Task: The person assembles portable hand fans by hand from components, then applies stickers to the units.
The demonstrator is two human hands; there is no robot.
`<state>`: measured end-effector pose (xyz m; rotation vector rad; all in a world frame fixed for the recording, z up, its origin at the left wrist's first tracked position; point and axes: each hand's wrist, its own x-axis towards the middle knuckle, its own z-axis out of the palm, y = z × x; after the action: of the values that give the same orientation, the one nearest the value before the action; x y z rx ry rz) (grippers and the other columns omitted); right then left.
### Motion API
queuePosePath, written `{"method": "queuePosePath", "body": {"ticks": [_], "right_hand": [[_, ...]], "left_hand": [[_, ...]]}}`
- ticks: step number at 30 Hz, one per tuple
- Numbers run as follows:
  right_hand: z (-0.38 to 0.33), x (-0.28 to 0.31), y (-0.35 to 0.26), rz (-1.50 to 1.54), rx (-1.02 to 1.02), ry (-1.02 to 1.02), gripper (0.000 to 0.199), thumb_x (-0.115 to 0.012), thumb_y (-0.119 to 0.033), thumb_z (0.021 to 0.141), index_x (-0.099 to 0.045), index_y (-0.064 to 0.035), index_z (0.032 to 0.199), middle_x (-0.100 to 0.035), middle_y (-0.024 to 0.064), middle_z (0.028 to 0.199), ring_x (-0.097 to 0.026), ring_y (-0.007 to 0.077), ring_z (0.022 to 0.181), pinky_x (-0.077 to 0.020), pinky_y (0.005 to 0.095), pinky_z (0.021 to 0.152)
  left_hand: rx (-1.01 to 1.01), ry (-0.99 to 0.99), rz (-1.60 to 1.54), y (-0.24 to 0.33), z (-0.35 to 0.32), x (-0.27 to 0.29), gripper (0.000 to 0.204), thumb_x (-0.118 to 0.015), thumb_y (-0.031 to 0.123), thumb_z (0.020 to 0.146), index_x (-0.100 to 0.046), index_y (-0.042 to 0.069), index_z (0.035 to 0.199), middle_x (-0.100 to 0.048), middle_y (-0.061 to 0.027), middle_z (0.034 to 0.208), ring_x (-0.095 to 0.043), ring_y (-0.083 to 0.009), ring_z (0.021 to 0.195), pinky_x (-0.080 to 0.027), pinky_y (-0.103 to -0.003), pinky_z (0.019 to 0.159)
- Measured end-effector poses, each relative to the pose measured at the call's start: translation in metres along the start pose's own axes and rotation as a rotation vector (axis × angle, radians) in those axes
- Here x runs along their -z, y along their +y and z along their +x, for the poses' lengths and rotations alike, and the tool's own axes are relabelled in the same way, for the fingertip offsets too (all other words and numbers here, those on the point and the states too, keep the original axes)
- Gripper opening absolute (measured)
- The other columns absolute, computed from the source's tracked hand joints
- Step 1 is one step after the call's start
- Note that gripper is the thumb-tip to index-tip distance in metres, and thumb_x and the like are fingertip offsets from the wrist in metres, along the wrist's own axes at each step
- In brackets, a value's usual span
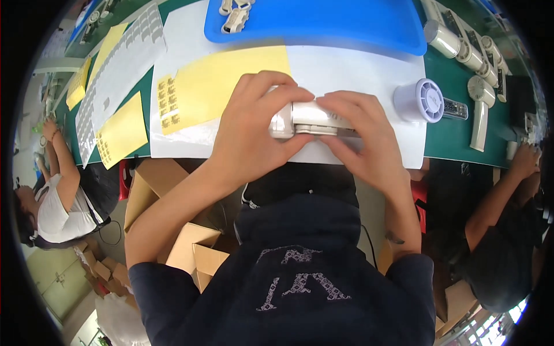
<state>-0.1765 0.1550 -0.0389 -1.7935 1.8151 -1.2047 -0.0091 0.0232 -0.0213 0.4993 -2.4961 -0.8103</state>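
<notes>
Both my hands hold a white plastic device housing [314, 117] above the white sheet near the table's front edge. It has a rounded, glossy left end and a long body with a slot along its near side. My left hand [248, 124] grips the rounded end, with fingers over the top and thumb beneath. My right hand [365, 134] pinches the body's right part between fingers and thumb. The fingers cover some of the housing. To the right lies a pale lavender cylindrical device [419, 101] with a round slotted grille and a short dark-faced handle.
A blue tray [323, 26] at the back holds small white parts [235, 17]. Yellow sticker sheets [219, 81] lie at left. White cylindrical housings [461, 49] and one with a handle [479, 109] lie at right. Cardboard boxes [196, 248] stand below. People work on both sides.
</notes>
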Motion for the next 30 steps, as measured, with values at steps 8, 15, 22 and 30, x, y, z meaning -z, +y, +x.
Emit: {"method": "queuePosePath", "body": {"ticks": [8, 15, 22, 30], "right_hand": [[-0.004, -0.004, 0.004, -0.082, 0.050, 0.021, 0.051, -0.075, -0.002, 0.071, -0.063, -0.0093, 0.120, -0.060, 0.0091, 0.115, -0.055, 0.0303, 0.104, -0.0482, 0.0371, 0.085], [-0.004, -0.017, 0.006, -0.119, 0.090, 0.012, 0.055, -0.071, 0.002, 0.072, -0.058, -0.0070, 0.124, -0.057, 0.0119, 0.118, -0.053, 0.0330, 0.106, -0.0459, 0.0404, 0.090], [-0.006, -0.016, 0.015, -0.048, 0.160, 0.107, 0.052, -0.067, -0.003, 0.074, -0.055, -0.0052, 0.124, -0.057, 0.0140, 0.116, -0.053, 0.0345, 0.108, -0.0426, 0.0445, 0.094], [-0.010, 0.018, -0.009, 0.316, 0.131, 0.091, 0.071, -0.070, -0.014, 0.083, -0.035, -0.0052, 0.144, -0.045, 0.0203, 0.135, -0.046, 0.0370, 0.122, -0.0392, 0.0435, 0.102]], "left_hand": [[-0.074, -0.005, 0.059, -0.008, -0.002, -0.001, 0.048, -0.086, 0.009, 0.061, -0.068, 0.009, 0.105, -0.062, -0.0097, 0.104, -0.058, -0.0285, 0.102, -0.048, -0.036, 0.086], [-0.124, 0.044, 0.070, -0.021, -0.004, -0.001, 0.046, -0.084, 0.011, 0.058, -0.069, 0.010, 0.101, -0.060, -0.0078, 0.099, -0.055, -0.0286, 0.090, -0.046, -0.036, 0.077], [-0.087, -0.004, 0.072, -0.016, 0.008, -0.003, 0.043, -0.084, 0.008, 0.059, -0.068, 0.005, 0.098, -0.060, -0.0129, 0.099, -0.057, -0.0313, 0.096, -0.047, -0.039, 0.081], [-0.103, -0.039, -0.095, -0.030, -0.003, 0.031, 0.054, -0.082, 0.020, 0.062, -0.061, 0.000, 0.107, -0.057, -0.0159, 0.106, -0.057, -0.0312, 0.099, -0.044, -0.040, 0.091]]}}
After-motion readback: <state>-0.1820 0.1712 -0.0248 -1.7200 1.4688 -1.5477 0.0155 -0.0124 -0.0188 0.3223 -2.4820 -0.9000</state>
